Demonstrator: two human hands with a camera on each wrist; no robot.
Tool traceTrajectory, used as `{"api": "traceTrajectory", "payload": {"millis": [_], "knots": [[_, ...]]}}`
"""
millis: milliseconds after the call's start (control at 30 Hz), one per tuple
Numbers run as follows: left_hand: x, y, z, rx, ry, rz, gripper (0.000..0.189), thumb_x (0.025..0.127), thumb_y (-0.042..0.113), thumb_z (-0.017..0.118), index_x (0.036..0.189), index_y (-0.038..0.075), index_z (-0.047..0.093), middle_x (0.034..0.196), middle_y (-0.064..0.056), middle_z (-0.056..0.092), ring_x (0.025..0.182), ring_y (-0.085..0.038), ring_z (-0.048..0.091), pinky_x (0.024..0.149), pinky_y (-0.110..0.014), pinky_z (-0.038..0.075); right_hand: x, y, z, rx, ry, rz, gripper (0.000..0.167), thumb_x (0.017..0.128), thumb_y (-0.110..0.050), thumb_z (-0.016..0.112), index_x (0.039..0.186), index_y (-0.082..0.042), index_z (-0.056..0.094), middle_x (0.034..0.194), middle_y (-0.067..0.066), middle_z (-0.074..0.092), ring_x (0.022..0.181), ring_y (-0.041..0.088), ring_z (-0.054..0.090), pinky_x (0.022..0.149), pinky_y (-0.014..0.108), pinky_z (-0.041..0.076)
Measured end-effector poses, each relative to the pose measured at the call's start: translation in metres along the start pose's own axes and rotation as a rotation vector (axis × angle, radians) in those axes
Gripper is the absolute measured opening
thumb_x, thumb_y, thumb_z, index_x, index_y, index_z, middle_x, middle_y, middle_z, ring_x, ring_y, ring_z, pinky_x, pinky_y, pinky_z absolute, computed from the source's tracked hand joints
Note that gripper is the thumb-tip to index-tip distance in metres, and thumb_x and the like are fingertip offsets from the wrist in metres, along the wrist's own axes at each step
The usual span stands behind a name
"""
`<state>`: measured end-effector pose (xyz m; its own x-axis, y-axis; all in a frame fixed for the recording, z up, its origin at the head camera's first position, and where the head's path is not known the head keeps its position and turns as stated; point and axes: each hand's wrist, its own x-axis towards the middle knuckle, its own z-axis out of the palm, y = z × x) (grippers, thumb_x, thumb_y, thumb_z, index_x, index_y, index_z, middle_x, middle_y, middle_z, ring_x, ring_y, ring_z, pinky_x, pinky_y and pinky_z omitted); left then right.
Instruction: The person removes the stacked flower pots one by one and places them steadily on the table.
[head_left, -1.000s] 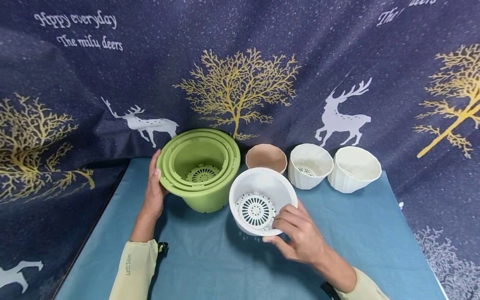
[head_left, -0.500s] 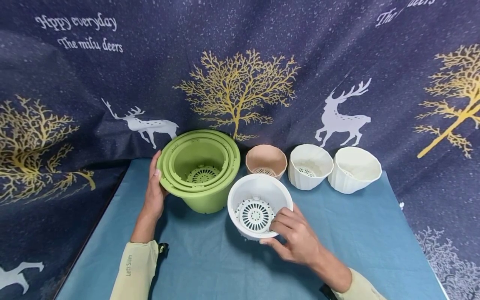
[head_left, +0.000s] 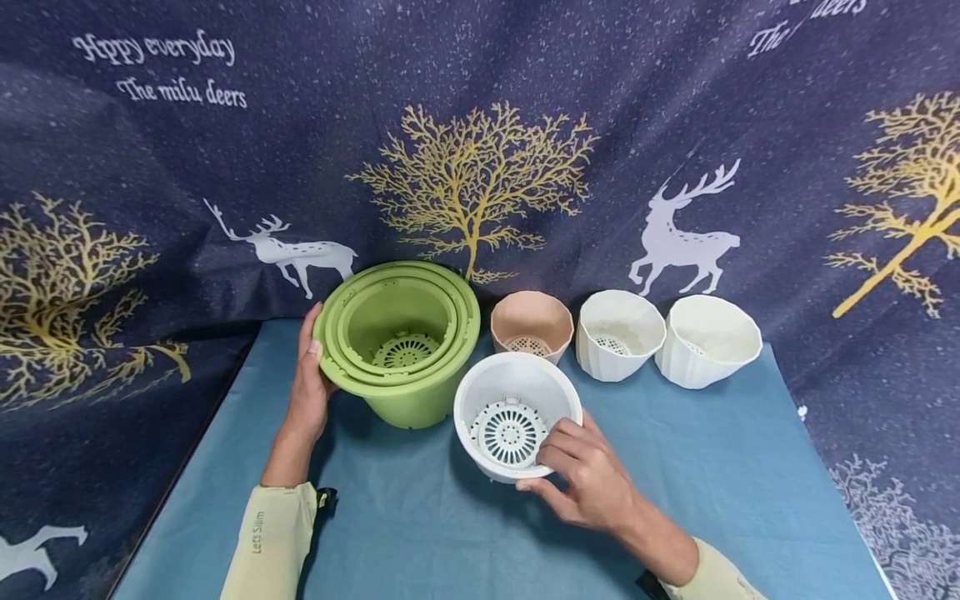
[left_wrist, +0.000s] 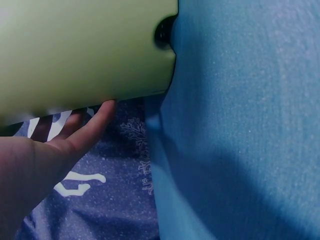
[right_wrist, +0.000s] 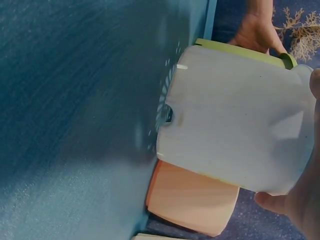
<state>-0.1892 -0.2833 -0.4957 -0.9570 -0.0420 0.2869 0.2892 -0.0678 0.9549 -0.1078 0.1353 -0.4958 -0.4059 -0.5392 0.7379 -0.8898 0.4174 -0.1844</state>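
Several green flower pots (head_left: 420, 403) sit nested inside one another at the back left, their openings facing me. My left hand (head_left: 306, 385) holds them at the left side, thumb at the outer rim. In the left wrist view, its fingers (left_wrist: 95, 126) lie against the outside of the green wall. My right hand (head_left: 592, 473) grips the near right rim of a white flower pot (head_left: 542, 385), fingers inside and thumb outside. That pot has a slotted base (head_left: 510, 434) and is tilted toward me. I cannot tell whether its bottom touches the cloth.
A terracotta-coloured pot (head_left: 534, 317) and two faceted white pots, one in the middle (head_left: 606, 358) and one at the right (head_left: 688, 371), line the back edge. Blue cloth (head_left: 420, 533) covers the table. A dark printed curtain (head_left: 660, 100) hangs behind.
My right hand has brought the white pot slightly down and toward me, uncovering more of the terracotta-coloured pot. The left hand and the green pots stay in place.
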Motion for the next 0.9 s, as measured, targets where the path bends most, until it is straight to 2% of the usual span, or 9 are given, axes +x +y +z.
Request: {"api": "traceTrajectory", "payload": {"millis": [900], "knots": [[0.0002, -0.0008, -0.0006, 0.003, -0.007, 0.007, 0.058, 0.116, 0.041, 0.027, 0.171, 0.029, 0.018, 0.158, -0.011, 0.045, 0.112, -0.022, 0.069, 0.074, -0.027, 0.061, -0.0047, -0.0023, 0.0077, -0.003, -0.008, 0.017, 0.033, 0.1, -0.048, 0.072, 0.084, -0.018, 0.071, 0.083, -0.007, 0.064, 0.083, 0.015, 0.061, 0.097, 0.056, 0.042]]}}
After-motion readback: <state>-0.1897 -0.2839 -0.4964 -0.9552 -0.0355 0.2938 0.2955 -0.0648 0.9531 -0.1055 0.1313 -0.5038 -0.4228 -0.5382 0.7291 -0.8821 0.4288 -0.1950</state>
